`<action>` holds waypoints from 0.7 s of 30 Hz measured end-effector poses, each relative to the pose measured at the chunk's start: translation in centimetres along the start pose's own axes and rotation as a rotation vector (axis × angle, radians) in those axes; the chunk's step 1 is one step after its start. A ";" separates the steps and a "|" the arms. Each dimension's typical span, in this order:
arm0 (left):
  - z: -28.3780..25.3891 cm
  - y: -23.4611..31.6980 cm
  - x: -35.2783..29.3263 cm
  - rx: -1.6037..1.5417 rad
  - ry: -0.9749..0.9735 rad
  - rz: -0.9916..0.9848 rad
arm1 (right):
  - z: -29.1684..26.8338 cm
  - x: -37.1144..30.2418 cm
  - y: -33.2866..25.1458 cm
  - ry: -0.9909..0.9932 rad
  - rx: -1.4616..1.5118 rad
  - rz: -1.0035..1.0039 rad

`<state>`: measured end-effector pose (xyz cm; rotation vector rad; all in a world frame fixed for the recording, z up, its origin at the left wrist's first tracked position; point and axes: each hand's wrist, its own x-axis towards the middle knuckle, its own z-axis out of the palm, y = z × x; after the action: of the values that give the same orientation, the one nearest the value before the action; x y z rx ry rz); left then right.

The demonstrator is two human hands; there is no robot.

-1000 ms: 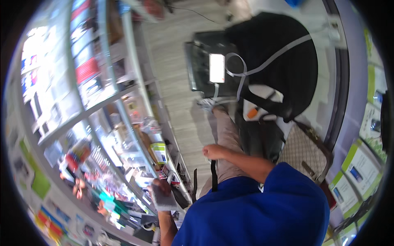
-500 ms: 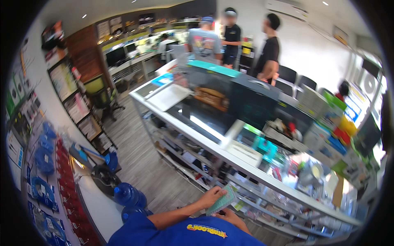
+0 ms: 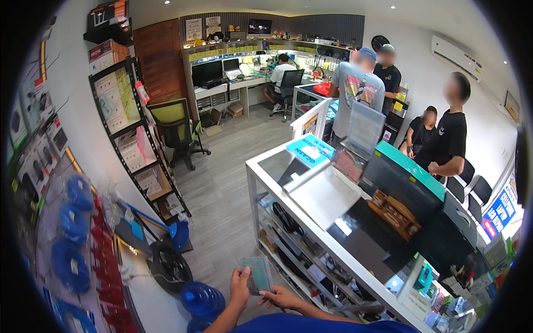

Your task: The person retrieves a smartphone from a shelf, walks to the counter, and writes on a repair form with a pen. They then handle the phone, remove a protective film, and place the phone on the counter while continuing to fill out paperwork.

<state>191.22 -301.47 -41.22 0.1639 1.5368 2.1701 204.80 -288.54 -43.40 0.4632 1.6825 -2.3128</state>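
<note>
I hold a small green packet point(image 3: 258, 275) pinched in both hands, left hand point(image 3: 240, 284) and right hand point(image 3: 277, 298), looking it over; next I need a firm grip.

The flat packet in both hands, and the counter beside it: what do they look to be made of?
The packet, held by the left hand and right hand, looks like thin card or plastic film, pale green and matte; too small to tell which. The counter seems to be white-framed glass: its top reflects lights and the shelves inside show through.

Small greenish packet point(image 3: 256, 274), perhaps upright
</note>
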 end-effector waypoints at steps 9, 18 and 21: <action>-1.6 7.9 20.1 0.705 -0.200 0.308 | -10.3 19.8 -6.8 -0.088 -0.127 0.095; 0.3 13.1 42.4 0.777 -0.340 0.510 | -13.6 34.9 -18.7 0.110 -0.061 0.132; 0.6 13.1 51.6 0.777 -0.455 0.452 | -14.5 41.5 -21.0 0.187 -0.042 0.197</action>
<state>141.91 -281.56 -37.79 1.2576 2.0883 1.5143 160.32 -268.77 -45.40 0.8200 1.6774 -2.1458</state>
